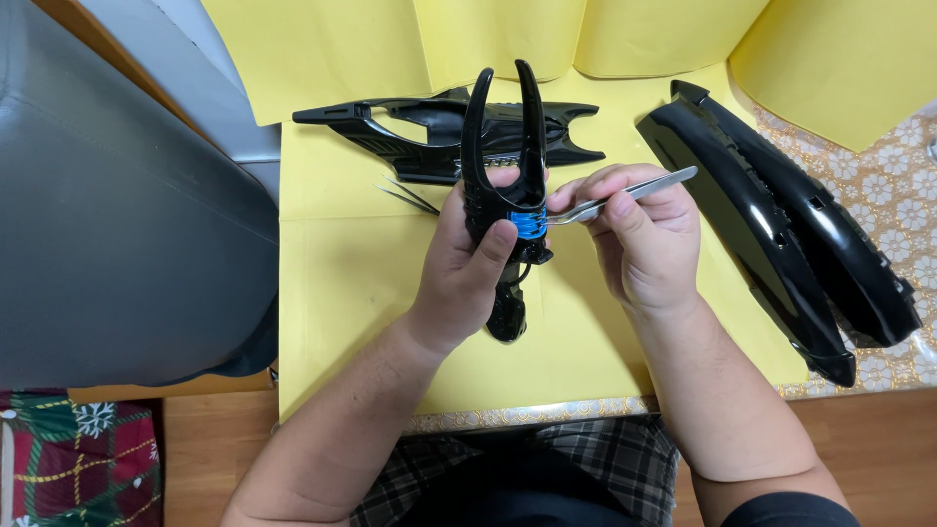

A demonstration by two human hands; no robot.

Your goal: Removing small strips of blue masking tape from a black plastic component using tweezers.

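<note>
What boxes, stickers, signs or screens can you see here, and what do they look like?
None in view: no box, sign or screen.
Closest thing: a blue patch on the black forked plastic part, under the left hand's thumb, at the silver tweezers' tip; whether it is a sticker is unclear.

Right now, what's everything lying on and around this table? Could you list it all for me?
Forked plastic part: one, black with a blue band, held upright at centre.
Tweezers: one, silver, tip at the blue band.
Flat winged part: one, black, lying behind the hands.
Long curved shells: two, glossy black, at right.
Thin metal picks: two, beside the left hand.
Paper sheets: several, yellow, covering the table.
Left hand: grips the forked part.
Right hand: holds the tweezers.
</note>
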